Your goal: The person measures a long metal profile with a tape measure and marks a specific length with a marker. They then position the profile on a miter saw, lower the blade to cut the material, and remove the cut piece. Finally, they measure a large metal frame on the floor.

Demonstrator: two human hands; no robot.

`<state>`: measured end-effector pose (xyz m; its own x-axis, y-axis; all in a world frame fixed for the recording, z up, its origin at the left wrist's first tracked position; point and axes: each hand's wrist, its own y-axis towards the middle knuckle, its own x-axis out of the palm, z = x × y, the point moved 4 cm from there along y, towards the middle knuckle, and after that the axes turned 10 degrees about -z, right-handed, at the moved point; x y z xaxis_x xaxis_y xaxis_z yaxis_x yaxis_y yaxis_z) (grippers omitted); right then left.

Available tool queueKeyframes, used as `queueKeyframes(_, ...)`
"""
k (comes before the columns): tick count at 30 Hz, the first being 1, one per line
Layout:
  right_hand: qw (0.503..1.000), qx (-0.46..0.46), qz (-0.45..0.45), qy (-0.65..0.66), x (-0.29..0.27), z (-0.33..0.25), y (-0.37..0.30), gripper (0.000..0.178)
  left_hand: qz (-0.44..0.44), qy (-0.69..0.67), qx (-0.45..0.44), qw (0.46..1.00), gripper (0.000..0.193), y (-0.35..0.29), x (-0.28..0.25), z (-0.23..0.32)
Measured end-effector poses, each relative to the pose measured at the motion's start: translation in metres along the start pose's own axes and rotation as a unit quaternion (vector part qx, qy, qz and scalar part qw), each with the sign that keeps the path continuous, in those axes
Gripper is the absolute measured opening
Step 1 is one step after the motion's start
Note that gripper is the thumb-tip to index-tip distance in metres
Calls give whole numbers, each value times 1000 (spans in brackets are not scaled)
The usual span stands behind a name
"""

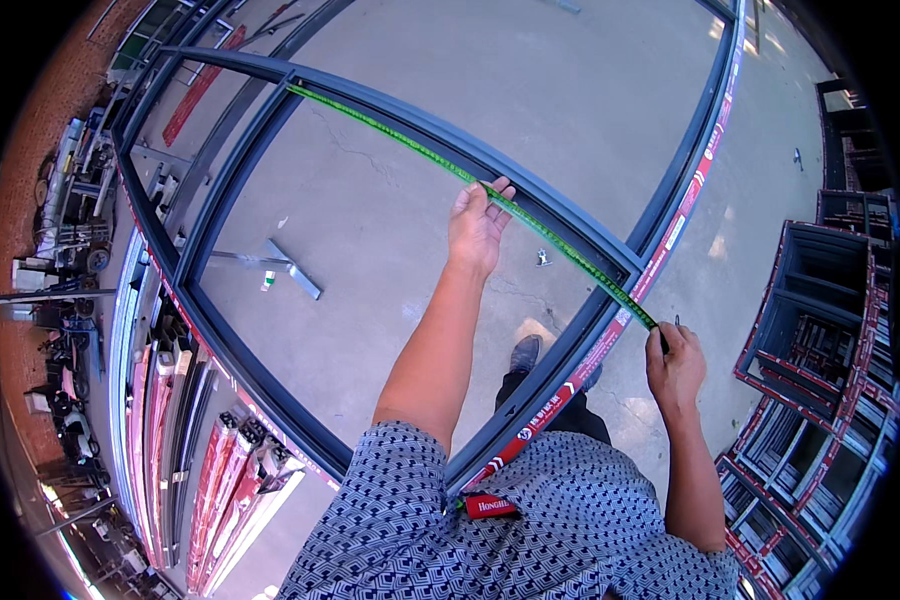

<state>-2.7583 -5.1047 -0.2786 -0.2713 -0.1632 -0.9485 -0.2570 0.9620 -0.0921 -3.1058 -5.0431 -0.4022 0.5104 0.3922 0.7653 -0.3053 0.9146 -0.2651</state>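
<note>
A dark grey metal window frame point(570, 215) with crossbars spans the view in front of me. A bright green tape measure blade point(390, 133) is stretched along one crossbar, from the far left corner to the near right side rail. Midway along it, my left hand point(476, 232) supports the blade between thumb and fingers. Just outside the right rail, my right hand point(676, 368) is closed around the blade's near end, where a dark tape case shows only in part. A thin dark pen-like thing point(677, 321) sticks up from the right fingers.
Red protective film point(570, 385) covers the frame's outer side. Stacked frames point(805, 310) stand at right. Wrapped metal profiles point(225, 490) lie at lower left, tools and clutter point(75, 350) beyond. A T-shaped metal piece point(292, 268) rests on the concrete floor. My shoe point(526, 352) shows inside the frame.
</note>
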Motion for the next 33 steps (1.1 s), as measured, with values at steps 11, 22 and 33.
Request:
queueKeyframes(11,999,2,-48,-13,0,15,15,18,-8,43,15,999,17,7,-11,12)
queueKeyframes(22,1000,-2,-7,-4,7,22,16,18,-3,66,14,998,16,14,-11,14)
queueKeyframes(33,1000,10,-11,-14,10,24,17,20,-9,63,10,998,15,16,-14,16)
